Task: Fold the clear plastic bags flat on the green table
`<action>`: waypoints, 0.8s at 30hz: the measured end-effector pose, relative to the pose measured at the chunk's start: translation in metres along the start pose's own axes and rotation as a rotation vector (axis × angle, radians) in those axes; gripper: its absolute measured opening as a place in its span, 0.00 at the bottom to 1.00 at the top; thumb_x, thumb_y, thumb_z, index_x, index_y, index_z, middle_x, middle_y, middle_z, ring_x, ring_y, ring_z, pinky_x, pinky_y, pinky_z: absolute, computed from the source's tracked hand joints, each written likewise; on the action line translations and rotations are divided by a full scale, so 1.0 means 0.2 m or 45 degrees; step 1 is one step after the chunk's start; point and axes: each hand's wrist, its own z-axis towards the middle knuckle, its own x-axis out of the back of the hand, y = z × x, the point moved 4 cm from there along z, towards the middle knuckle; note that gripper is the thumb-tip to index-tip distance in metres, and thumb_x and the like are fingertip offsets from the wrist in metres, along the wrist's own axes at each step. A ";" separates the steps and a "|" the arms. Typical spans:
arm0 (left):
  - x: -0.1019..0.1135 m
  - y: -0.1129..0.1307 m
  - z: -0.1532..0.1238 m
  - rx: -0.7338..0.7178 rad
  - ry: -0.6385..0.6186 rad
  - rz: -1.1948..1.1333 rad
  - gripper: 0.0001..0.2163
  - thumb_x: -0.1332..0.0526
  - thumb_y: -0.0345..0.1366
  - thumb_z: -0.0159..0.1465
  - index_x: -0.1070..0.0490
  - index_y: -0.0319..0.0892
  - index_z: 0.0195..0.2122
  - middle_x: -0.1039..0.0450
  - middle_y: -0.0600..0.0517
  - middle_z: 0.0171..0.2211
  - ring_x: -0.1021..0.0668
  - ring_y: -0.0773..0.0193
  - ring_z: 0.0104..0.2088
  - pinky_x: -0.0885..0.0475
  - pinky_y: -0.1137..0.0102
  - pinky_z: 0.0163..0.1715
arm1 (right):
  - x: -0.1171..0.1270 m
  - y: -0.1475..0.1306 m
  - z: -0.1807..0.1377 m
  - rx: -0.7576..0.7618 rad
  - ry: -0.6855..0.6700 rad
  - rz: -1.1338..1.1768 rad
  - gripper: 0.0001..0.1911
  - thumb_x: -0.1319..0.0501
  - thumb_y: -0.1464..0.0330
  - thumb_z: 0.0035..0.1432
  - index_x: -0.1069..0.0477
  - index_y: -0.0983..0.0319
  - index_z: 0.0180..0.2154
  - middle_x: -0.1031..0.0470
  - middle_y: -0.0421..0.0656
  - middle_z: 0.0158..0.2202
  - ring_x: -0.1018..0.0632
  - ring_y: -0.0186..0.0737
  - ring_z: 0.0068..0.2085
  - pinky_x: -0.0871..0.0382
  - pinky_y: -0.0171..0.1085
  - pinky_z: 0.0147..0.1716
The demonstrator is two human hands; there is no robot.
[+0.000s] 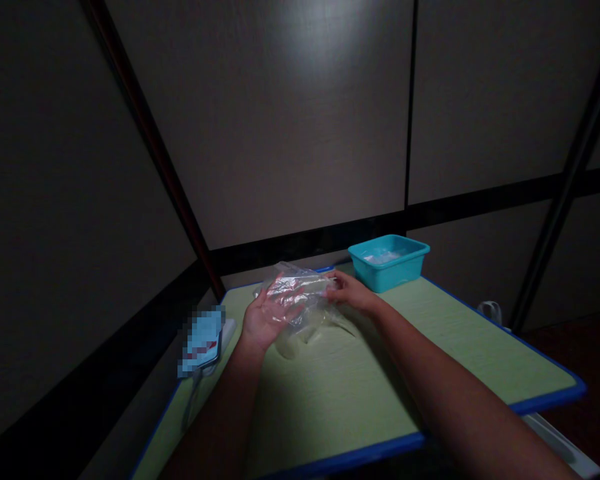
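Observation:
A thin, crumpled clear plastic bag [305, 303] is held between my two hands above the green table. My left hand [267, 317] is palm up with its fingers spread. The clear film covers those fingers; whether they are inside the bag or behind it, I cannot tell. At the bag's right edge, my right hand [347, 291] pinches the film between thumb and fingers. Loose ends of the plastic hang down to the tabletop under the hands.
A turquoise plastic basin [390, 273] with clear plastic inside stands at the table's back right. A phone [203, 340], its screen blurred, leans at the left edge with a cable. The green table [330, 400] has a blue rim; dark panels rise behind it.

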 end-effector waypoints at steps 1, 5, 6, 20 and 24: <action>0.00 0.00 0.00 -0.009 0.008 -0.006 0.22 0.53 0.42 0.64 0.48 0.47 0.59 0.38 0.42 0.54 0.35 0.48 0.55 0.39 0.49 0.49 | -0.01 0.01 0.00 0.025 -0.001 -0.042 0.22 0.33 0.62 0.36 0.34 0.62 0.35 0.30 0.38 0.26 0.30 0.33 0.25 0.37 0.31 0.23; 0.00 0.01 0.00 -0.043 0.066 -0.014 0.21 0.52 0.42 0.63 0.45 0.46 0.58 0.37 0.41 0.53 0.33 0.48 0.53 0.36 0.49 0.47 | 0.05 0.04 0.04 0.139 0.215 -0.213 0.14 0.40 0.58 0.46 0.35 0.62 0.25 0.33 0.37 0.20 0.33 0.31 0.22 0.39 0.31 0.21; 0.00 0.01 0.00 -0.046 0.085 -0.013 0.21 0.52 0.42 0.63 0.45 0.45 0.57 0.36 0.40 0.53 0.33 0.48 0.52 0.36 0.49 0.46 | 0.08 0.04 0.05 0.160 0.290 -0.245 0.15 0.43 0.56 0.49 0.35 0.62 0.24 0.34 0.37 0.19 0.33 0.31 0.21 0.40 0.31 0.20; 0.01 0.00 0.01 -0.031 0.090 0.019 0.21 0.52 0.41 0.63 0.44 0.43 0.57 0.37 0.38 0.53 0.32 0.48 0.52 0.35 0.50 0.46 | 0.02 0.04 0.01 0.097 0.155 -0.521 0.33 0.31 0.59 0.35 0.35 0.59 0.46 0.32 0.37 0.28 0.31 0.32 0.25 0.39 0.31 0.23; -0.01 0.01 0.00 -0.041 0.097 0.008 0.21 0.52 0.41 0.63 0.44 0.44 0.57 0.37 0.39 0.53 0.32 0.48 0.51 0.35 0.49 0.46 | 0.03 0.07 0.02 0.133 0.166 -0.743 0.24 0.32 0.67 0.37 0.32 0.58 0.41 0.31 0.37 0.26 0.32 0.33 0.25 0.41 0.31 0.25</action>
